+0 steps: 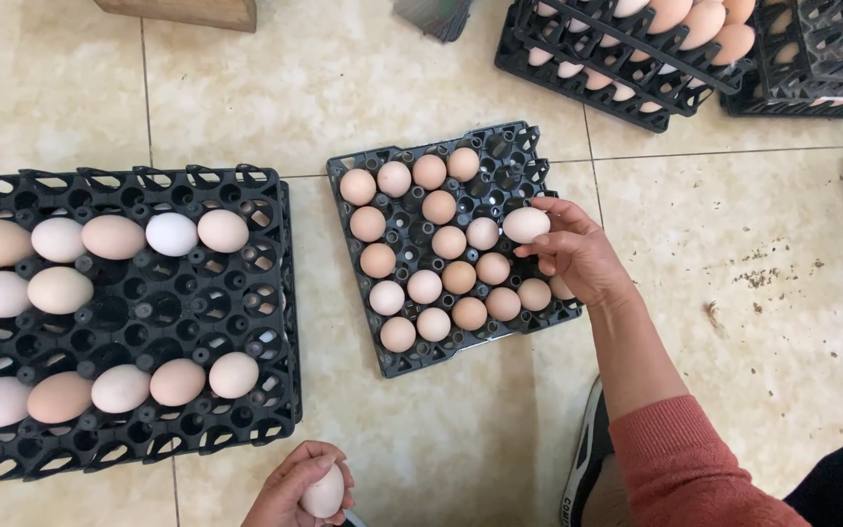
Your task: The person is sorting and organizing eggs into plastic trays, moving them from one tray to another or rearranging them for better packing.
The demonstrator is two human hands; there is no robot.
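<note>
Head view: the right hand (578, 256) pinches a pale egg (526, 224) in its fingers (548, 207) just above the middle tray (529, 171), at its right side beside the filled rows. It wants a gentle, upright seating in a free cup, clear of neighbouring eggs. The left hand (300, 483) is clenched around another egg (324, 493) over the tiled floor (734, 244). A larger tray (275, 293) lies left; stacked crates (636, 59) sit beyond.
</note>
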